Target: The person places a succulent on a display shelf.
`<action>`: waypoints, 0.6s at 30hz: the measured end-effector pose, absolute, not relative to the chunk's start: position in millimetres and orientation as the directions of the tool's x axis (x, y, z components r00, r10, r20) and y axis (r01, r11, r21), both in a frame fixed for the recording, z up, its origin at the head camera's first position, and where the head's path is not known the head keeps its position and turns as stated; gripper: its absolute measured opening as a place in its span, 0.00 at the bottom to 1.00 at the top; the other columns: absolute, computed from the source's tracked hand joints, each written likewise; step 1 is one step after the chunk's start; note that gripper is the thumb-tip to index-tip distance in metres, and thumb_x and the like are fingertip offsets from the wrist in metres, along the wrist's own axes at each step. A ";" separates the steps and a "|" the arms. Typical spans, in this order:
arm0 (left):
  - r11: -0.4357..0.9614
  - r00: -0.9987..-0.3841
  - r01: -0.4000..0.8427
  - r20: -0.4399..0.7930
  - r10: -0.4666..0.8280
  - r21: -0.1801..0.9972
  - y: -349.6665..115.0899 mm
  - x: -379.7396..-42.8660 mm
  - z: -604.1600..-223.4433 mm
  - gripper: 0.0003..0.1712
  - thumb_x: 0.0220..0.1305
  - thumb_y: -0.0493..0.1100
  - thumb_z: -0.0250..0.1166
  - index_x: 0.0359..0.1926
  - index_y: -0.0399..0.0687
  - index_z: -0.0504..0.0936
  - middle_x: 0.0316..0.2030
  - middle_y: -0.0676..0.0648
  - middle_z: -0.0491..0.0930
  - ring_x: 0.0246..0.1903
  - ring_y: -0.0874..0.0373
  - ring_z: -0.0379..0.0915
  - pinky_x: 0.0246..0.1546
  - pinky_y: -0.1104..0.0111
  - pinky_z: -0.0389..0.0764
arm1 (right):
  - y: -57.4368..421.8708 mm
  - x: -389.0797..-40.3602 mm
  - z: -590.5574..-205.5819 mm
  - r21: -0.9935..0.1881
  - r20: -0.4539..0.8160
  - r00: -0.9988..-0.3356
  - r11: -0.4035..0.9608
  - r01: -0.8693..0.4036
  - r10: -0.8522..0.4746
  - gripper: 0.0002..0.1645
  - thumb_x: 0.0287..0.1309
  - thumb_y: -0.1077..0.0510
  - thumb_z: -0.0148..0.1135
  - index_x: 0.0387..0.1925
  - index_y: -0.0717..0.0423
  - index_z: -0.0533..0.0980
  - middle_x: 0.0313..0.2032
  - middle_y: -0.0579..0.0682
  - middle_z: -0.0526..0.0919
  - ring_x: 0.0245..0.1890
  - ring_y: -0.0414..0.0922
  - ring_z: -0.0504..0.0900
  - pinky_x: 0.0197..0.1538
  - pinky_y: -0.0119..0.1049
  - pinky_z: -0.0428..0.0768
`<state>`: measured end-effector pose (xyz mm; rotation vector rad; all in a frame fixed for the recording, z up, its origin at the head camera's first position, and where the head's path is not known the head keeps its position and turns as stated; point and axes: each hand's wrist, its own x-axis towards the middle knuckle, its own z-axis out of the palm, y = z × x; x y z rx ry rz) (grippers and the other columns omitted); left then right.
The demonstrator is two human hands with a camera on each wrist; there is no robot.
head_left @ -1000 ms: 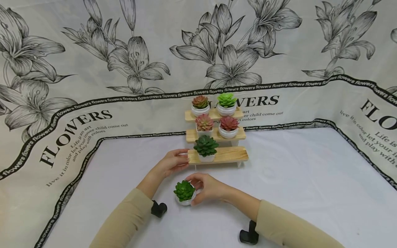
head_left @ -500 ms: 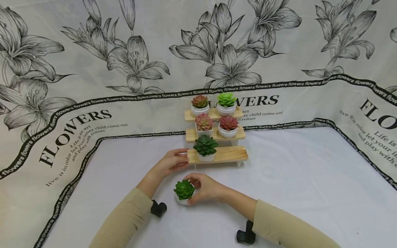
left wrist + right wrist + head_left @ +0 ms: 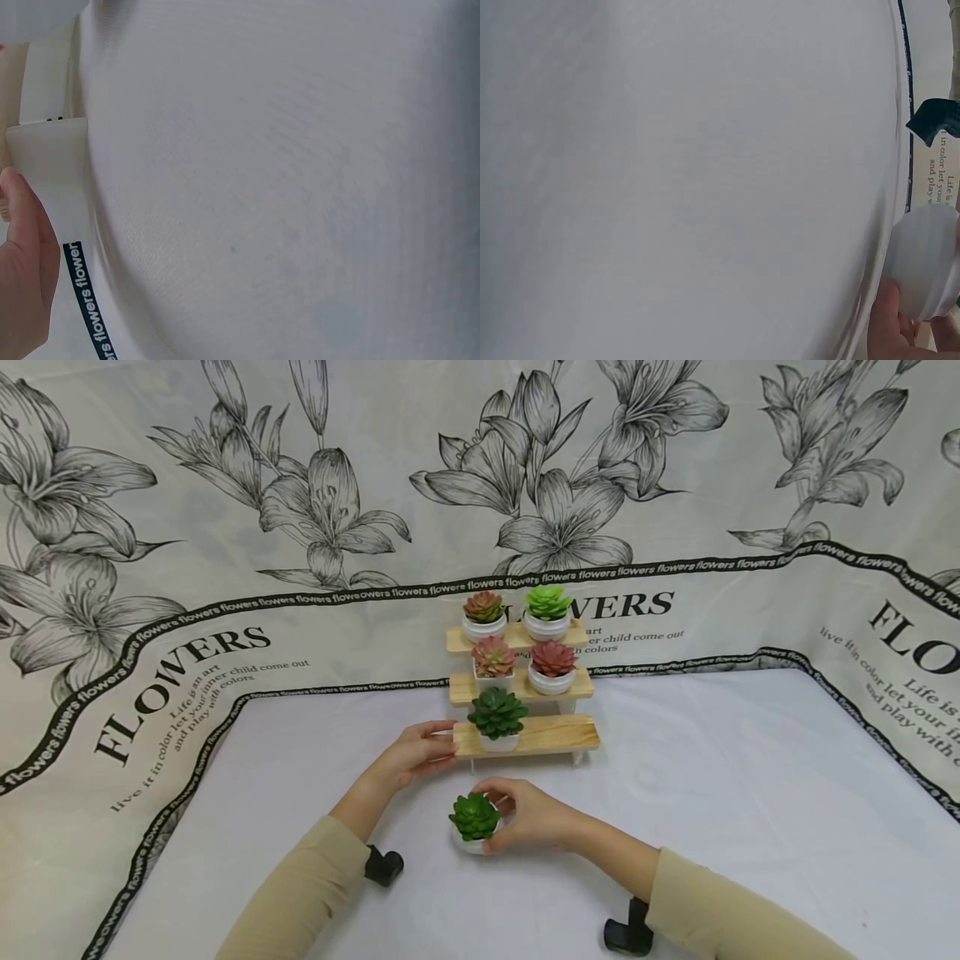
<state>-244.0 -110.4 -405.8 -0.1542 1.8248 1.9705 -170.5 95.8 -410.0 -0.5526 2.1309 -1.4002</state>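
Observation:
My right hand (image 3: 536, 814) grips a small round white pot with a green succulent (image 3: 475, 816), in front of the stand. In the right wrist view, fingers press the side of the ribbed white pot (image 3: 922, 262). My left hand (image 3: 415, 756) holds the left end of the lowest board of a three-step wooden plant stand (image 3: 558, 733). At the edge of the left wrist view, the left hand (image 3: 28, 277) shows beside the stand's white side panel (image 3: 49, 154). A dark green succulent (image 3: 498, 714) in a white pot stands on the left half of that lowest board.
The middle board bears a pink succulent (image 3: 493, 657) and a red succulent (image 3: 553, 660). On the top board are a reddish-brown succulent (image 3: 483, 607) and a bright green succulent (image 3: 547, 602). A flower-printed cloth (image 3: 360, 635) hangs behind the white tabletop (image 3: 735, 802).
The right hand has carried the potted green succulent to the right, along the front of the stand. The left hand and the stand stay where they were.

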 end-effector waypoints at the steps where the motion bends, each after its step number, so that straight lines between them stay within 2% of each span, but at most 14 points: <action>1: -0.024 -0.893 -0.394 -0.377 0.246 0.919 -110.4 -244.1 -405.9 0.29 0.62 0.26 0.55 0.65 0.35 0.63 0.57 0.34 0.68 0.37 0.58 0.75 0.44 0.67 0.81 | 99.1 -170.3 -409.1 -0.926 -0.204 -0.780 0.376 -0.043 -0.591 0.37 0.39 0.63 0.76 0.55 0.55 0.72 0.47 0.52 0.73 0.45 0.49 0.72 0.44 0.40 0.77; 8: -0.033 -0.889 -0.411 -0.392 0.234 0.911 -109.6 -245.1 -405.7 0.29 0.61 0.26 0.56 0.65 0.36 0.64 0.56 0.35 0.69 0.36 0.59 0.75 0.42 0.69 0.81 | 122.2 -168.9 -403.7 -0.940 -0.204 -0.797 0.342 -0.004 -0.569 0.40 0.39 0.64 0.75 0.58 0.60 0.69 0.48 0.56 0.73 0.45 0.50 0.72 0.37 0.38 0.79; 18: -0.042 -0.890 -0.416 -0.397 0.224 0.908 -108.8 -243.5 -403.8 0.29 0.61 0.25 0.56 0.64 0.35 0.65 0.53 0.36 0.70 0.35 0.59 0.75 0.41 0.68 0.82 | 149.5 -170.8 -393.3 -0.931 -0.190 -0.830 0.364 -0.016 -0.525 0.40 0.41 0.62 0.74 0.58 0.60 0.67 0.48 0.57 0.72 0.47 0.51 0.72 0.42 0.39 0.78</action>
